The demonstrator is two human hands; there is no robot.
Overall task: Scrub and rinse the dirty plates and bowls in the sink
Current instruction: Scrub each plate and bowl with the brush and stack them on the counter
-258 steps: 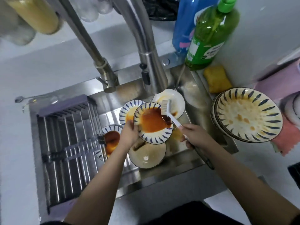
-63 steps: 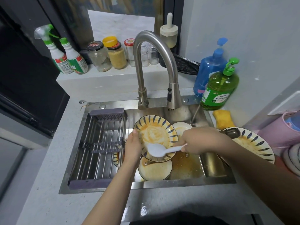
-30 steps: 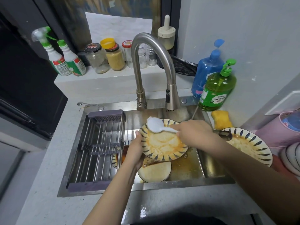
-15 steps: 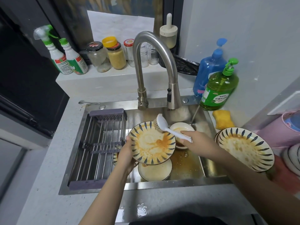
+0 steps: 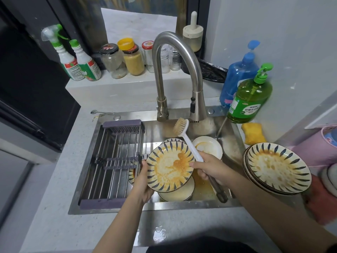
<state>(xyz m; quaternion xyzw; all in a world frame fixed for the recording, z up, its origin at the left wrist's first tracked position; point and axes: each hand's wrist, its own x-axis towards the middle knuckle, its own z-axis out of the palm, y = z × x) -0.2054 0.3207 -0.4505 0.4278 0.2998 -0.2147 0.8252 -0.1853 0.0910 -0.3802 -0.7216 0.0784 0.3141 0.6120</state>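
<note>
My left hand grips the left rim of a blue-striped plate smeared with orange sauce, tilted over the steel sink. My right hand holds the white handle of a dish brush; its bristle head is raised off the plate, just left of the faucet spout. Under the held plate lie a white bowl, a cream plate and other striped plates, partly hidden. No water is visibly running.
A stack of dirty striped plates sits on the counter to the right. A drying rack fills the sink's left half. Green dish soap, a blue bottle and a yellow sponge stand behind. Jars and spray bottles line the ledge.
The brush scrubbed around the plate and is now lifted away toward the faucet. The thick orange sauce has been spread thin. The plate stayed in my left hand.
</note>
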